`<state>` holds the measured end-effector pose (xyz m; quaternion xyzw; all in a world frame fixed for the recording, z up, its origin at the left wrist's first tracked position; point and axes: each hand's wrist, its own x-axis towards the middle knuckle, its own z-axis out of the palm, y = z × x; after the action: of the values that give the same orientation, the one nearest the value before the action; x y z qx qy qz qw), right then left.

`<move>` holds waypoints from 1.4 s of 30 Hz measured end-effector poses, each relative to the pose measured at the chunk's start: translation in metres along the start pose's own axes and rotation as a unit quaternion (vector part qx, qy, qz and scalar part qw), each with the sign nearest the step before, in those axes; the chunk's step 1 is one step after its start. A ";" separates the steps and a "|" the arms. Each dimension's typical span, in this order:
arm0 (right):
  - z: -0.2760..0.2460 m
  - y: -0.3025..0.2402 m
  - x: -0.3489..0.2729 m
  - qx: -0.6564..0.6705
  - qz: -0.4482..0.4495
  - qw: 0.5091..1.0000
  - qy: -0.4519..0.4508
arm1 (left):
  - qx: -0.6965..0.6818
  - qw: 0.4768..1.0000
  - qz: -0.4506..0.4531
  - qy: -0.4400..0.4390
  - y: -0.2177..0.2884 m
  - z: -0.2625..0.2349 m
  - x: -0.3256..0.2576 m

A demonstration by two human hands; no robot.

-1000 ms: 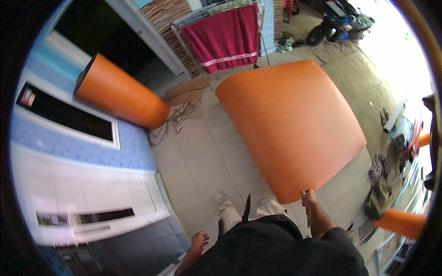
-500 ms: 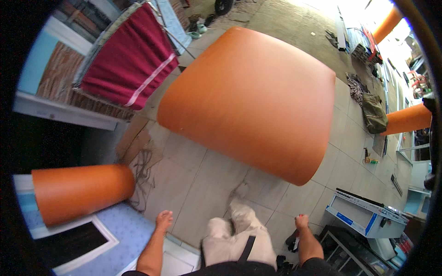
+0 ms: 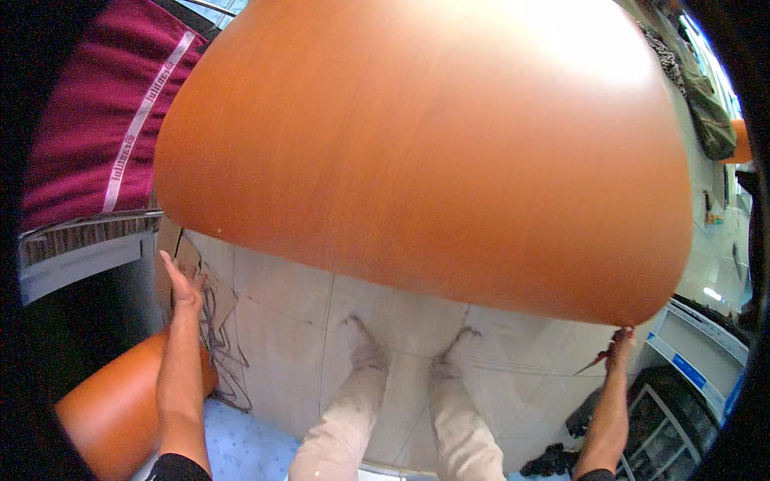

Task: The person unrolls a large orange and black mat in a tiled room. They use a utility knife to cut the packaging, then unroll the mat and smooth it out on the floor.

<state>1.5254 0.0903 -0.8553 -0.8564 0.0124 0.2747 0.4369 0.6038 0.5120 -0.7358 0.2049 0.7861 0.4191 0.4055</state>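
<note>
A large orange wood-grain panel (image 3: 417, 176), smooth with rounded corners like a tabletop, fills the view in front of me. My left hand (image 3: 186, 287) is open, fingers spread, just off the panel's near left corner and apart from it. At the near right corner, my right hand (image 3: 621, 346) is closed and meets the panel's edge. From it sticks a slim dark red pointed tool (image 3: 592, 363), whose exact kind I cannot make out. What the right fingers do under the edge is hidden.
A maroon cloth-covered thing (image 3: 96, 112) with a pale ribbon stands at left. A smaller orange curved piece (image 3: 132, 409) lies by my left forearm, near tangled cord (image 3: 224, 353). At right are a white and blue box-like frame (image 3: 698, 361) and a dark framed piece (image 3: 666, 425). Tiles (image 3: 281, 321) cover the floor.
I have come closer to the orange panel, which now looks much larger. Both hands have reached forward and outward; the left has opened and the right has arrived at the near right corner.
</note>
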 end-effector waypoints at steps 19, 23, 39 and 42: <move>-0.094 -0.080 -0.060 -0.065 0.103 0.990 -0.064 | 0.509 0.852 0.117 0.032 0.095 -0.073 0.146; -0.170 -0.165 -0.099 -0.164 0.035 0.983 -0.080 | 0.559 0.828 0.039 0.028 0.172 -0.075 0.073; -0.204 -0.239 -0.120 -0.346 0.082 0.935 0.012 | 0.640 0.757 0.133 0.023 0.070 -0.177 -0.006; -0.175 -0.225 -0.124 -0.338 0.091 0.937 -0.008 | 0.596 0.774 0.211 0.026 0.064 -0.174 0.003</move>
<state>1.5591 0.0704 -0.5467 -0.9465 -0.0071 0.3085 0.0946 0.4601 0.4641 -0.6288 0.5555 0.8257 -0.0530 0.0829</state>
